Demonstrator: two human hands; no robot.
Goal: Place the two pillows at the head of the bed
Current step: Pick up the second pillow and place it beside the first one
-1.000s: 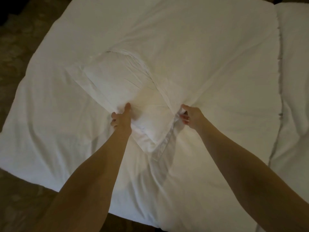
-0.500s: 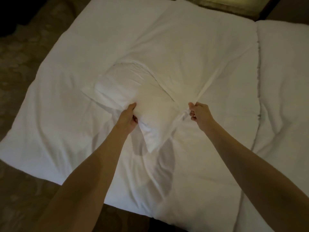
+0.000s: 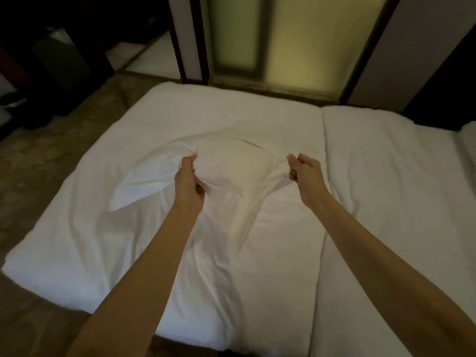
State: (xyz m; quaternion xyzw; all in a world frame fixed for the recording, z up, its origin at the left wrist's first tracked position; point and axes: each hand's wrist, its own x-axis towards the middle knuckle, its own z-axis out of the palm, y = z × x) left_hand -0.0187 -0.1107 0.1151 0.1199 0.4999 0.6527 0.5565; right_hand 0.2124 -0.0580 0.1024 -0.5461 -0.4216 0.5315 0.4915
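A white pillow [image 3: 226,166] hangs lifted above the white bed [image 3: 103,240], bunched and sagging in the middle. My left hand [image 3: 189,181] is shut on its left half, with the free corner drooping to the left. My right hand [image 3: 305,170] is shut on the pillow's right edge. Only this one pillow is in view; I see no second one. Both arms stretch forward over the bed.
A second white mattress or duvet [image 3: 399,202] adjoins on the right, with a seam between. Beyond the bed's far edge stand frosted glass panels [image 3: 296,42] in dark frames. Patterned carpet [image 3: 38,155] lies to the left, with dark furniture [image 3: 56,60] behind it.
The pillow has been raised off the bed and pulled up between both hands. The view has tilted upward, so the far edge of the bed and the glass panels now show.
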